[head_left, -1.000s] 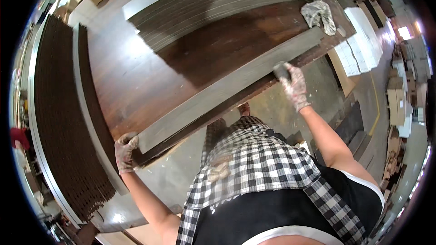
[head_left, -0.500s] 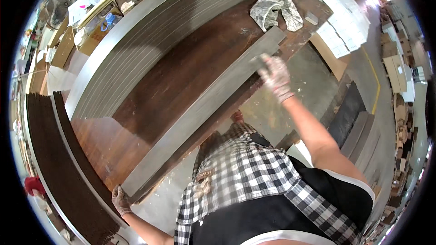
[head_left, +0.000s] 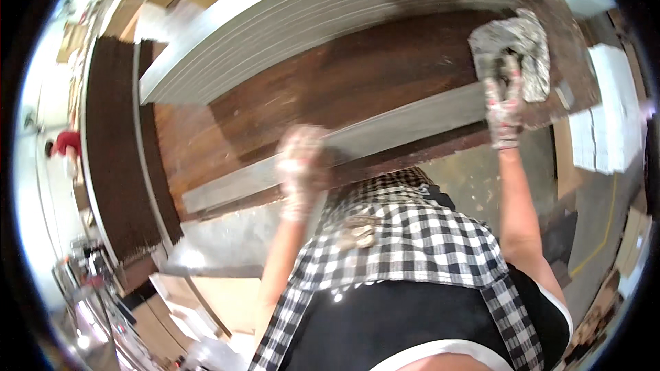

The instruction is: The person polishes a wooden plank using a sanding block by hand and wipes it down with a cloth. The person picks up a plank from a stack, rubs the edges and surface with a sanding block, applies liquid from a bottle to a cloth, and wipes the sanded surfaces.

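A long grey plank lies along the near edge of a dark brown wooden table. My gloved right hand reaches to the plank's right end and touches a crumpled grey rag lying there. My gloved left hand, blurred by motion, hovers over the plank's middle near the table's front edge; I cannot see anything in it. A checked apron over a black top fills the lower part of the view.
A tall stack of grey planks runs along the table's far side. A stack of dark brown boards stands at the left. White sheets lie at the right. A person in red is far left.
My left hand has moved from the plank's left end toward its middle. My right hand has left the plank's end and reached onto the rag. The view has swung.
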Available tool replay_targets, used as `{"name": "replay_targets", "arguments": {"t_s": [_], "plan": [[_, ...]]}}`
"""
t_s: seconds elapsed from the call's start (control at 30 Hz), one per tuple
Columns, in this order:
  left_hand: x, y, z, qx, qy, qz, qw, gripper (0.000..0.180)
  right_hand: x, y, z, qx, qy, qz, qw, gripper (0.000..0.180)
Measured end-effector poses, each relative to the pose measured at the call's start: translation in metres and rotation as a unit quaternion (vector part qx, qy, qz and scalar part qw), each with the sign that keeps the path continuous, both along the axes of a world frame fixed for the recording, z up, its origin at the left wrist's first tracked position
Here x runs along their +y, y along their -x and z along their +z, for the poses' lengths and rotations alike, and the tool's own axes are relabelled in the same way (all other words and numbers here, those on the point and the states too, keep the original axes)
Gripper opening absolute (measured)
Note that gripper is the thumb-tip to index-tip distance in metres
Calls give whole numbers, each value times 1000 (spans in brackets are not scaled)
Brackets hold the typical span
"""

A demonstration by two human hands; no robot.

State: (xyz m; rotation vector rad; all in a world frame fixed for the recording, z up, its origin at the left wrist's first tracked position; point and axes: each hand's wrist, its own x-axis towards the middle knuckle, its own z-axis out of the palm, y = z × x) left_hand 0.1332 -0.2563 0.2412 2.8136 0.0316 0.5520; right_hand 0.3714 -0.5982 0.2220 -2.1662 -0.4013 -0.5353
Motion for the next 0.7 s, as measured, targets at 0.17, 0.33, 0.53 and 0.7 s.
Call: {"name": "replay_targets", "arguments": {"t_s": [0.17,0.33,0.53,0.7], "plan": [[-96,-29,-12,5,124,-161,979,30,-57,-110,0,-61,101,-95,988,55],[-82,-28,-5,0,162,-112,980,21,-91,-168,-51,-74,173,-84,979,58],[-77,-36,7,-39,220,-113,968,20,-69,-136,6,61,-289,-1,955,56],[-67,-45,13,-64,256,-113,958,22,-6,-62,115,-34,-279,95,955,56]]}}
